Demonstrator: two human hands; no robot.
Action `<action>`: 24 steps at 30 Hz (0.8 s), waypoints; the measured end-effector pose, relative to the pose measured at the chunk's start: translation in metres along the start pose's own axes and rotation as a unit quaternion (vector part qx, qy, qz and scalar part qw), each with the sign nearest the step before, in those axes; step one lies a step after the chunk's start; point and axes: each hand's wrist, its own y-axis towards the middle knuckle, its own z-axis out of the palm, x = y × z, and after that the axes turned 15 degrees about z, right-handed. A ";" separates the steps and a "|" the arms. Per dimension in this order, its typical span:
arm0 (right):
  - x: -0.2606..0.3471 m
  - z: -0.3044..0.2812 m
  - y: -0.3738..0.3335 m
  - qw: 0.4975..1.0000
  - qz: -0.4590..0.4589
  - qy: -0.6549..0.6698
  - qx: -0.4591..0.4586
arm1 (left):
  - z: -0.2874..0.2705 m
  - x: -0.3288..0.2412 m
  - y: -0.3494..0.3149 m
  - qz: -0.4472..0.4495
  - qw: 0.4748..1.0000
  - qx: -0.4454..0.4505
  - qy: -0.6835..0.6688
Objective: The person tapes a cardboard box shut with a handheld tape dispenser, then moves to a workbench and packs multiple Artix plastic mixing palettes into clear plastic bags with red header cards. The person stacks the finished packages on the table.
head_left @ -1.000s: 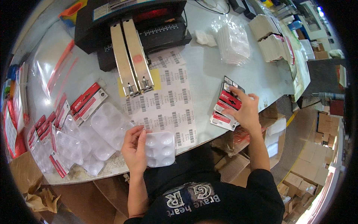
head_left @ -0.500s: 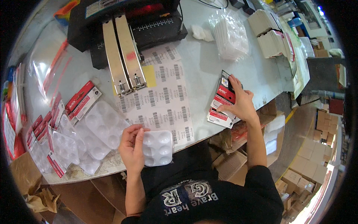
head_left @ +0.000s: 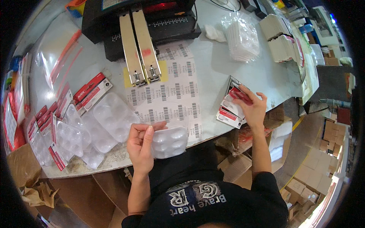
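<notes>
1. my left hand grips a clear moulded plastic blister tray with round pockets by its left edge, thumb and fingers pinched over the rim; the tray sits at the near edge of the pale grey surface, partly hanging over it toward my body.
2. my right hand rests on a small stack of red-and-white printed cards near the right-hand edge of the surface, fingers curled over the top card and grasping it.
3. between my hands lies a white sheet of barcode labels, flat on the surface; the tray's far edge just overlaps its near corner.
4. two long cream-coloured metal arms reach out over the label sheet from a black machine at the far side of the surface, with a yellow patch under their tips.
5. to the left of my left hand there is a spread of empty clear blister trays, some overlapping each other.
6. further left, several finished packs with red-and-white card headers lie in a loose fan toward the left edge.
7. at the far right of the surface stands a clear bag holding a stack of clear plastic shells, and beyond it stacks of pale cards.
8. brown cardboard boxes sit below the surface edge, near my right forearm.
</notes>
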 end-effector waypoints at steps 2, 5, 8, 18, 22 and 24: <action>0.000 -0.011 0.007 1.000 0.018 0.014 -0.017 | -0.003 -0.003 0.001 0.007 1.000 0.020 0.006; 0.018 -0.040 0.013 0.973 0.114 0.199 0.026 | -0.002 -0.010 0.003 -0.035 0.999 0.006 -0.007; 0.059 -0.065 0.005 0.937 0.102 0.294 0.160 | 0.007 -0.017 0.004 -0.063 0.995 0.037 0.073; 0.161 -0.009 -0.013 0.899 -0.128 0.193 0.372 | 0.013 -0.033 -0.003 -0.022 0.987 0.081 0.134; 0.168 -0.011 -0.012 0.894 -0.168 0.180 0.375 | 0.008 -0.032 -0.001 -0.018 0.979 0.095 0.181; 0.169 -0.012 -0.008 0.887 -0.192 0.159 0.389 | 0.008 -0.031 -0.001 -0.017 0.979 0.097 0.180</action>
